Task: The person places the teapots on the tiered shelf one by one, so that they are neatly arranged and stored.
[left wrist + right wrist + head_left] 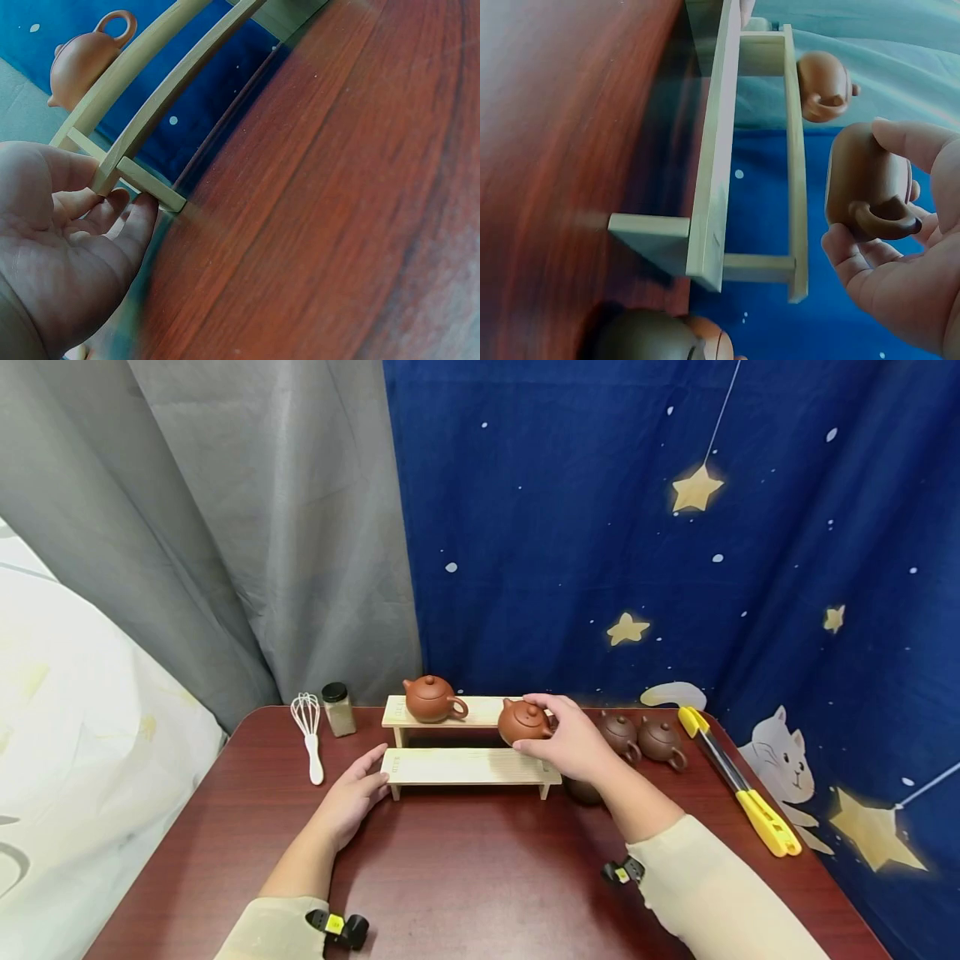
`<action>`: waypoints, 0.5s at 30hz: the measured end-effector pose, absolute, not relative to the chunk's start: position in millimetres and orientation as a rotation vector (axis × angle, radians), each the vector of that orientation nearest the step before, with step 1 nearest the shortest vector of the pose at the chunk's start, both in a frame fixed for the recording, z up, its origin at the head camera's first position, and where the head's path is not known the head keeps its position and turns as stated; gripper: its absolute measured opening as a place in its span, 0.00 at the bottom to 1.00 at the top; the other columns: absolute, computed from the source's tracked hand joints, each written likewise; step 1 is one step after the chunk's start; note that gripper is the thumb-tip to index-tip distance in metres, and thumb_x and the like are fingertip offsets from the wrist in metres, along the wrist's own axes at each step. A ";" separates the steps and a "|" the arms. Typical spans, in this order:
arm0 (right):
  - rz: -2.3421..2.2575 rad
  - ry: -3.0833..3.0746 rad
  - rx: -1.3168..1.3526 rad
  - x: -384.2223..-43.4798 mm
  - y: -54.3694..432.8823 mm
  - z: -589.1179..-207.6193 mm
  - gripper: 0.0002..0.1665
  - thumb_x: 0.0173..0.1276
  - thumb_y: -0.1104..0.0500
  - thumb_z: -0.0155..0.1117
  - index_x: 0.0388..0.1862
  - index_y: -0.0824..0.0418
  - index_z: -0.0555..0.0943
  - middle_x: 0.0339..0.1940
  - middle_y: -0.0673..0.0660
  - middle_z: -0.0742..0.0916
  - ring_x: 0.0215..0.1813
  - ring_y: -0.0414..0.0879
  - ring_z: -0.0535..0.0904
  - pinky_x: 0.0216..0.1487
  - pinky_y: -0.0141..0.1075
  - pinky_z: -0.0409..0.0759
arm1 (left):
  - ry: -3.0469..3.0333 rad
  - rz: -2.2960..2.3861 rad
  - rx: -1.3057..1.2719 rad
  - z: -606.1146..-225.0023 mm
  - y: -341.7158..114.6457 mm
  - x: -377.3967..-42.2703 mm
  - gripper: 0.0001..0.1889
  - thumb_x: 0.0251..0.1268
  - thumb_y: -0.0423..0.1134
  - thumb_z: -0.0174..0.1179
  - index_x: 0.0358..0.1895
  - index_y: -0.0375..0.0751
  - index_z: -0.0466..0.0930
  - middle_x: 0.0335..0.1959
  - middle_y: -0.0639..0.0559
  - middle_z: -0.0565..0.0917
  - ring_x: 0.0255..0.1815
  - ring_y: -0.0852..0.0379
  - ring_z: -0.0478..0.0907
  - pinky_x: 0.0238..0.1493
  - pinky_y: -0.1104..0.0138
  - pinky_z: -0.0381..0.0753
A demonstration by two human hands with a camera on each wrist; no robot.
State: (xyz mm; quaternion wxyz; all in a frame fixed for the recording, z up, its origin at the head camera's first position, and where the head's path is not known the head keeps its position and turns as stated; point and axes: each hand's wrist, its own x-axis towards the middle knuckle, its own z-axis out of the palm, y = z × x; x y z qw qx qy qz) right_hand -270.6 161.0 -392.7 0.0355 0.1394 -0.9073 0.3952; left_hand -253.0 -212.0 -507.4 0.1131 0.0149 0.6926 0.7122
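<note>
My right hand (573,739) holds a reddish-brown clay teapot (522,722) by its sides, thumb and fingers on opposite faces. In the right wrist view, this teapot (862,176) hangs clear of the upper plank of a two-step wooden shelf (797,187). A similar teapot (430,700) stands on the left of that upper step. At the left end of the shelf's lower step (465,767), my left hand (352,797) grips the wood; in the left wrist view, its fingers curl around the plank end (109,169) near the leg.
Dark brown teapots (662,743) stand right of the shelf, one partly hidden by my right arm. Yellow-handled tongs (738,781) lie along the table's right edge. A white whisk (310,739) and a black-lidded jar (339,710) are at the left. Curtains hang behind.
</note>
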 end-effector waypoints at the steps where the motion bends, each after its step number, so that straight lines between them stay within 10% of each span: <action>1: 1.210 -2.794 0.423 -274.4 156.9 -392.4 0.45 0.59 0.44 0.85 0.75 0.45 0.77 0.71 0.57 0.79 0.63 0.54 0.81 0.63 0.50 0.84 | 2.031 2.091 0.046 -507.4 -212.1 -253.1 0.35 0.85 0.30 0.42 0.89 0.40 0.42 0.90 0.41 0.50 0.85 0.48 0.55 0.65 0.77 0.74; 15: 1.158 -2.852 0.459 -326.5 116.3 -389.1 0.48 0.58 0.45 0.85 0.77 0.51 0.76 0.72 0.59 0.79 0.72 0.56 0.75 0.72 0.52 0.79 | 2.048 2.061 0.049 -506.4 -212.4 -252.8 0.36 0.85 0.32 0.44 0.89 0.41 0.43 0.90 0.42 0.51 0.83 0.50 0.58 0.71 0.72 0.73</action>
